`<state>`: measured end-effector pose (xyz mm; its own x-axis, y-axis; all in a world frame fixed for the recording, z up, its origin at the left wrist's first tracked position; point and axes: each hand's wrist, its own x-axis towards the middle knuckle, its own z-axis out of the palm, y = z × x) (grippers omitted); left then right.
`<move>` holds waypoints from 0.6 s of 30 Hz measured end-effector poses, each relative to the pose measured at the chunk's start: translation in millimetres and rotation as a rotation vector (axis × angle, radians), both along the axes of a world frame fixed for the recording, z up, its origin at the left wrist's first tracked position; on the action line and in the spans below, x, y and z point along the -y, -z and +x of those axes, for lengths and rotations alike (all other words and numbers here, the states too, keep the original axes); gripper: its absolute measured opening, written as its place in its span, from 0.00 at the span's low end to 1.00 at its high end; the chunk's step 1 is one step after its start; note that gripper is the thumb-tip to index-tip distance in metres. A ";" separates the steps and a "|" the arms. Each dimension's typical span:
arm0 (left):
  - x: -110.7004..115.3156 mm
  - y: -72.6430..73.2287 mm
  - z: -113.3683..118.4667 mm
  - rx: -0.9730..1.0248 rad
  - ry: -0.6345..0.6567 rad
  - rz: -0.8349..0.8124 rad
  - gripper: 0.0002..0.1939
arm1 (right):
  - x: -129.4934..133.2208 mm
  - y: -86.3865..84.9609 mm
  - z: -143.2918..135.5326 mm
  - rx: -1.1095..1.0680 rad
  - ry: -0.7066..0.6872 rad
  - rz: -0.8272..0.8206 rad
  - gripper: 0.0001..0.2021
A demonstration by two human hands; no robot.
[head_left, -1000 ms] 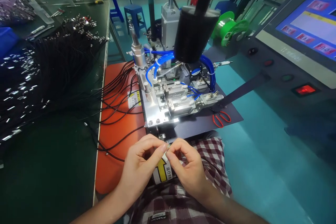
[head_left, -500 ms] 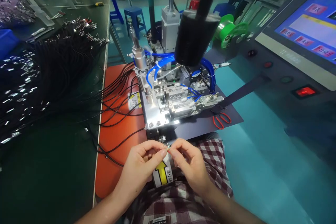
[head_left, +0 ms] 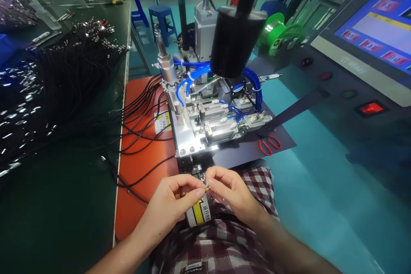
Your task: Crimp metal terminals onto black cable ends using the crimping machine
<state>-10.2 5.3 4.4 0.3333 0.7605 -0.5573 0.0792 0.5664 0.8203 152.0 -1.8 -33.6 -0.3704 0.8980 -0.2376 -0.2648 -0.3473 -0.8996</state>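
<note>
Just in front of the machine's lower end, my left hand [head_left: 175, 197] pinches thin coloured wires [head_left: 207, 187] between thumb and forefinger. Green and yellow strands show, with a bit of red below. My right hand [head_left: 236, 192] meets it from the other side, thumb and forefinger closed on the same wires. A black cable [head_left: 138, 197] runs over the orange board towards my left hand; its join with the wires is hidden. Below my fingers sits a white label [head_left: 198, 216] with a yellow arrow.
The metal machine [head_left: 208, 115] with blue hoses stands ahead. Black cables [head_left: 73, 60] are heaped on the dark table at left, and several trail across the orange board [head_left: 135, 90]. Red-handled scissors [head_left: 270, 145] lie right of the machine. A control screen [head_left: 375, 30] and green spool [head_left: 278, 34] stand at right.
The fingertips have shifted slightly, and more of the green and yellow strands shows between them. My right thumb and forefinger have moved a little over the wires. The view has shifted slightly.
</note>
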 end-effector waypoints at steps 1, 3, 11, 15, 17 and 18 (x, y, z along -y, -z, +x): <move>-0.2 -1.2 0.4 -0.014 0.007 -0.008 0.08 | -1.6 0.5 1.7 -0.011 -0.031 0.000 0.12; -0.9 -3.5 1.5 -0.055 0.023 -0.024 0.07 | -5.0 1.3 4.4 -0.025 -0.085 0.008 0.12; -2.5 -2.7 1.7 -0.102 0.075 0.001 0.08 | -10.9 9.1 8.4 -0.011 -0.156 0.076 0.12; -1.9 0.0 -2.1 -0.072 0.087 -0.001 0.09 | -13.0 15.6 9.4 -0.048 -0.187 0.078 0.13; -1.6 0.4 -3.6 -0.060 0.084 -0.006 0.09 | -13.4 15.8 9.5 -0.050 -0.189 0.069 0.13; -1.6 0.4 -3.8 -0.057 0.084 -0.008 0.10 | -13.3 15.2 9.4 -0.051 -0.180 0.064 0.13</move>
